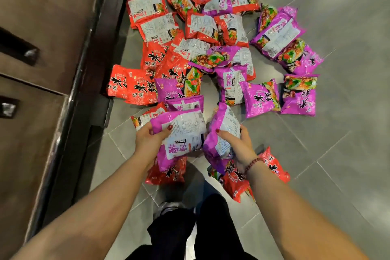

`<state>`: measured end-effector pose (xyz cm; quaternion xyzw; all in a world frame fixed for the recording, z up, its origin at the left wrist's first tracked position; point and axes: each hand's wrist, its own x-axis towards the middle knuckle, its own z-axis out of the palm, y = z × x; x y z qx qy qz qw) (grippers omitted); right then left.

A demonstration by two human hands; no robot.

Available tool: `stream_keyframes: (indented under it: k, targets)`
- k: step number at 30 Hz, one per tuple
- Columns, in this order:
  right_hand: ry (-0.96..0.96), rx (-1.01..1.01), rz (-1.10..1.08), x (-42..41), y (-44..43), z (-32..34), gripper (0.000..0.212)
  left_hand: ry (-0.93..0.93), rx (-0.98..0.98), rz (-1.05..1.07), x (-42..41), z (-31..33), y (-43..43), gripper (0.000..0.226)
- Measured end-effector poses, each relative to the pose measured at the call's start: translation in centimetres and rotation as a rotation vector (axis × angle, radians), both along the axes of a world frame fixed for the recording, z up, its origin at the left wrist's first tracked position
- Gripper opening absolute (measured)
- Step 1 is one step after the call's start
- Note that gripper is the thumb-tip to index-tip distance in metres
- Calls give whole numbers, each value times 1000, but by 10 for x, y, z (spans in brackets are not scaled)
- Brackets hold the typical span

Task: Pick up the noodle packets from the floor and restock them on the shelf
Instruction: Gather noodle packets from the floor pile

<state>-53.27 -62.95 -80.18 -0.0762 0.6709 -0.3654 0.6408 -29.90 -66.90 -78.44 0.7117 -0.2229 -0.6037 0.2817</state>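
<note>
Red and purple noodle packets (pixel 200 48) are lying scattered across the grey tiled floor (pixel 337 112), beside the brown shelf unit (pixel 42 27) along its left edge. Left hand (pixel 147 139) is gripping a purple packet (pixel 183 133). Right hand (pixel 238 143) is gripping a second purple packet (pixel 219 131). The two are being held side by side above the nearest floor packets.

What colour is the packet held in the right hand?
The packet in the right hand is purple with a white printed panel; head view.
</note>
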Motion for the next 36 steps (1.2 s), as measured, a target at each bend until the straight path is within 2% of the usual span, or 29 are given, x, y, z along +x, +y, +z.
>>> stream_keyframes:
  k: [9,13,17,21,25,26,29,30,34,36]
  targets:
    - [-200,-104,59,15,-5,248,82,93,-90,137,32,249,19,30]
    - [-280,-134,94,26,-4,349,43,147,-177,122,51,351,32,34]
    - [-314,-203,212,36,0,422,57,102,-234,141,69,428,45,39]
    - [-379,-216,296,48,-5,475,36,119,-283,263,71,479,62,26]
    - [-453,-224,404,53,-11,508,39,147,-330,395,60,515,91,21]
    - [-447,-235,453,53,-11,511,46,144,-347,415,57,522,101,20]
    - [-467,-246,640,55,-10,517,88,140,-390,527,48,535,136,21]
    - [-486,-237,689,57,-8,521,91,153,-403,579,46,537,150,24]
    - [-546,-154,786,81,9,534,72,225,-445,832,40,548,212,32]
    - [-603,-117,859,100,24,543,55,255,-466,956,39,554,247,40]
